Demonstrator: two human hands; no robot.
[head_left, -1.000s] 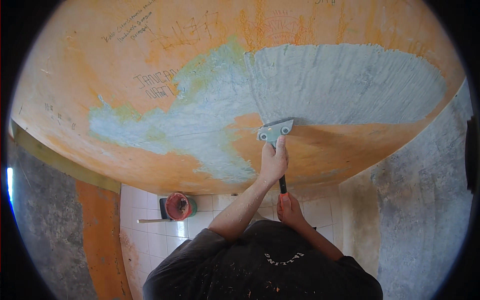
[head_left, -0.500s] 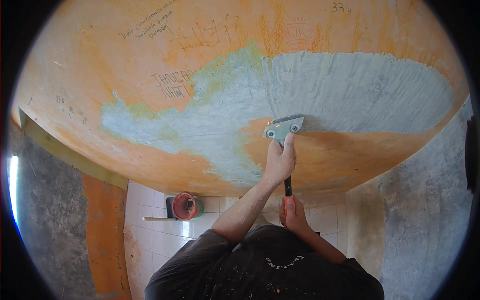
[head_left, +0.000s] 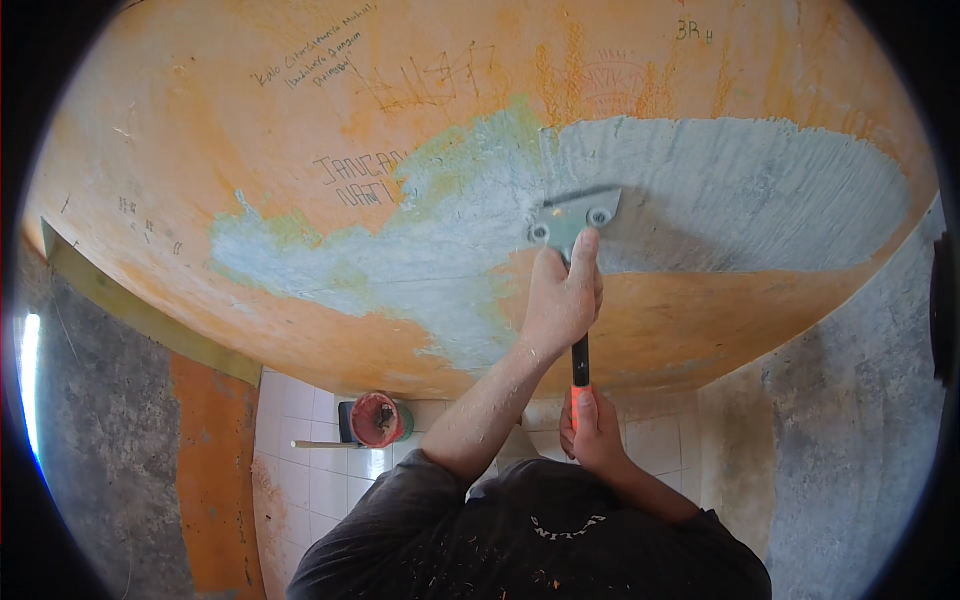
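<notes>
Long-handled scraper is pointing up at the orange wall, its head overlying the left part of a grey patch; blade contact cannot be told. Left hand is gripping the shaft just below the head; right hand is clasping the orange-red grip. Red bucket is standing on white floor tiles, left of the person.
</notes>
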